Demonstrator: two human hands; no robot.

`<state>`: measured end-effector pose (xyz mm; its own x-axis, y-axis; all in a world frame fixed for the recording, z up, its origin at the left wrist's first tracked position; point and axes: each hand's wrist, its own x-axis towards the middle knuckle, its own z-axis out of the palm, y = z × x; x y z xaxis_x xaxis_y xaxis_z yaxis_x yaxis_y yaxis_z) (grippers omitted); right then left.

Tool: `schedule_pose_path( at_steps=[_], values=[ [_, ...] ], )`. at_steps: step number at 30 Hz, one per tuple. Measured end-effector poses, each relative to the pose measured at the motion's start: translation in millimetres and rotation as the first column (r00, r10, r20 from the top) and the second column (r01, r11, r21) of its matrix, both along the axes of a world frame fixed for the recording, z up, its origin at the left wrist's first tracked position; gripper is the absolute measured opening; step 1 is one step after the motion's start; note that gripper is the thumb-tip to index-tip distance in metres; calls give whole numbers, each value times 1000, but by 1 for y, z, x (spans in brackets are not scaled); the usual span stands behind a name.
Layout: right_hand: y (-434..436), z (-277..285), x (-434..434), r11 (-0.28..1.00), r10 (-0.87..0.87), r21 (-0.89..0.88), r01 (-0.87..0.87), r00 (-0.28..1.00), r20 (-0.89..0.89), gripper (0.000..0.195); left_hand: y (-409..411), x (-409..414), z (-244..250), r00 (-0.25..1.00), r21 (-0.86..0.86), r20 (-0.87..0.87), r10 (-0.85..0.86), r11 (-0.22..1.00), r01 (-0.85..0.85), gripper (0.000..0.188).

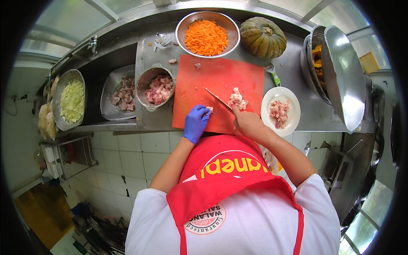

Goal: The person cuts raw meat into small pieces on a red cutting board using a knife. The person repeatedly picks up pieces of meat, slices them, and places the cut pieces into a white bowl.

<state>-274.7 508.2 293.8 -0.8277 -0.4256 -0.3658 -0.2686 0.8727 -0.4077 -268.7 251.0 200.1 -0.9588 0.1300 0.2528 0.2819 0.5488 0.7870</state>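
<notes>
My left hand, in a blue glove, pinches a small piece of raw meat on the red cutting board. Bare, my right hand grips a knife, whose blade points up and left over the board. A small pile of cut meat lies just beyond the blade. To the right of the board a white plate holds chopped meat. On the left, a metal pot holds more meat chunks.
Beyond the board are a bowl of carrot strips, a whole pumpkin and a green-handled peeler. Large metal bowls stand at right. Left are a tray of meat, a bowl of chopped cabbage and a loose blade.
</notes>
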Motion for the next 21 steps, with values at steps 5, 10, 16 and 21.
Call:
schedule_pose_path(
  at_steps=[5,10,16,21],
  values=[
    [-9,24,15,997,72,36,-75,995,63,19,8,-3,-2,997,12,78,26,1000,-27,10],
    [-1,40,25,990,131,43,-133,990,49,16,13,0,-2,997,-8,59,47,999,-47,9],
    [-29,4,17,998,69,11,-69,998,1,17,11,0,0,997,-48,70,36,998,-33,13],
    [-70,-54,-6,985,16,-165,-39,990,-140,18,14,0,-1,993,-127,110,35,992,-21,16]
  ],
)
